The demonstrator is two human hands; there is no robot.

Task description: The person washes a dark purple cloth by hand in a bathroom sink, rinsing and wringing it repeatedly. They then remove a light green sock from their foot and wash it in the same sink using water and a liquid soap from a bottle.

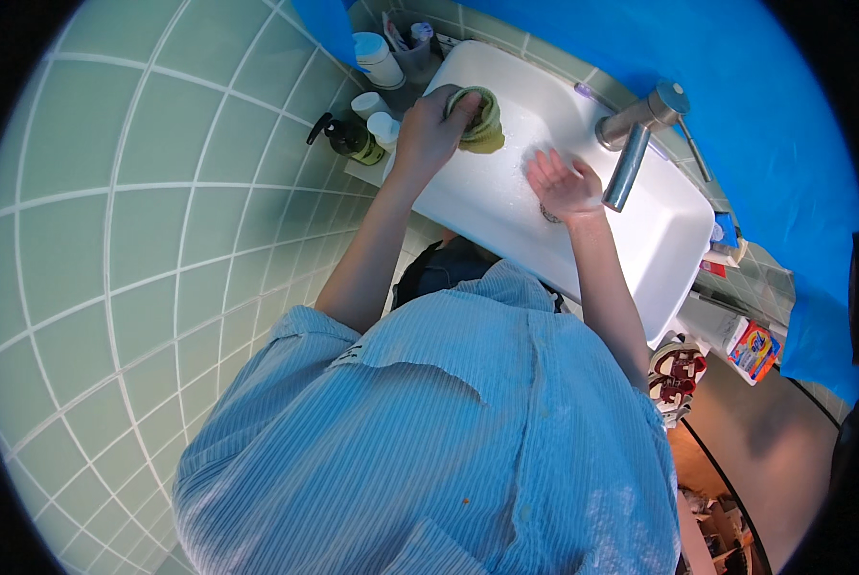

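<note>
My left hand [429,133] grips a yellow-green ribbed knit piece [485,129], perhaps a sock, by its rolled opening. Its lower end hangs over the left part of a white sink [465,183]. Palm up and fingers spread, my right hand [560,185] holds nothing. It is over the basin by the spout of a metal faucet [627,169], and its wrist looks wet. The drain [549,214] is partly hidden under this hand. Droplets dot the basin.
A dark pump bottle [354,140] and white-lidded containers [379,57] line the sink's left side. Green wall tiles [145,237] rise close on the left. Right of the sink are a Tide package [754,350] and sneakers [675,377]. Blue sheeting [782,144] hangs behind the faucet.
</note>
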